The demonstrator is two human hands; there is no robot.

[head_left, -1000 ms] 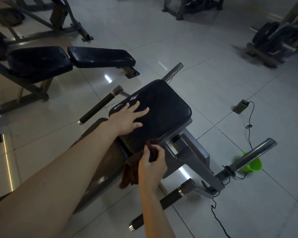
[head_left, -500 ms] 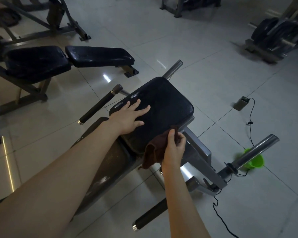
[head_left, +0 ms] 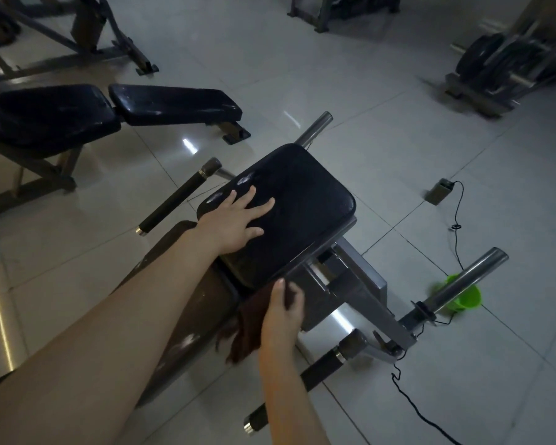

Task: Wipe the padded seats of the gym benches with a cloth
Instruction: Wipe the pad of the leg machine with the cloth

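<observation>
A black padded seat (head_left: 305, 200) sits on a grey metal machine frame (head_left: 360, 293) in the middle of the view. My left hand (head_left: 235, 223) lies flat on the seat's near left part, fingers spread. My right hand (head_left: 283, 313) holds a dark brown cloth (head_left: 247, 326) against the seat's near lower edge; the cloth hangs down below the hand. A worn brown pad (head_left: 170, 274) lies under my left forearm. A second bench with two black pads (head_left: 174, 102) stands at the upper left.
Foam-gripped handles (head_left: 177, 197) stick out on both sides of the machine, with steel bars (head_left: 469, 274) beyond. A green cup (head_left: 466, 298) and a black cable with a small box (head_left: 438, 191) lie on the tiled floor at right. A weight plate rack (head_left: 501, 65) stands at the far right.
My right hand with the cloth has slid along the seat's near edge: up and right, then back down to its lower corner. My left hand has stayed flat on the seat.
</observation>
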